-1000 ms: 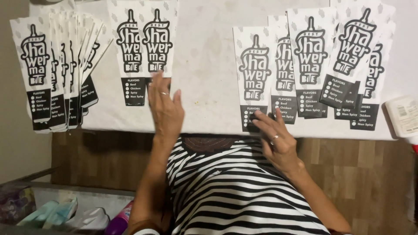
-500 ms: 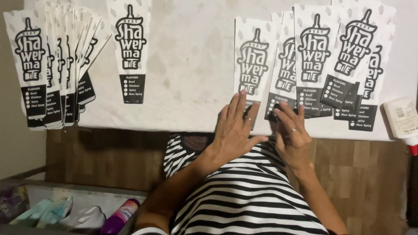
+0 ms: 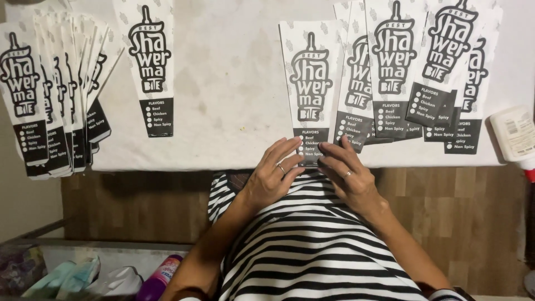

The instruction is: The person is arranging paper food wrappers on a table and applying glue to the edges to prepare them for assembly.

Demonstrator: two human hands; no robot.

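Both hands lie palm-down with fingers spread at the near edge of the white-covered table [image 3: 234, 83]: the left hand [image 3: 273, 175] and right hand [image 3: 348, 178] press their fingertips on the bottom end of a tapered white paper sleeve with black print [image 3: 309, 83], apparently pinning it flat rather than gripping it. To its right overlaps a loose row of matching printed sleeves [image 3: 423, 72] with a white plastic bottle [image 3: 515, 134] beyond; to the left lie a single identical sleeve [image 3: 151, 61] and a fanned stack of them [image 3: 50, 95].

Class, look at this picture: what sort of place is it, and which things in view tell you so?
Probably a small home or shop packaging workspace: printed paper sleeves laid in rows on a cloth-covered table, a glue bottle at the edge, and both hands on one sleeve.
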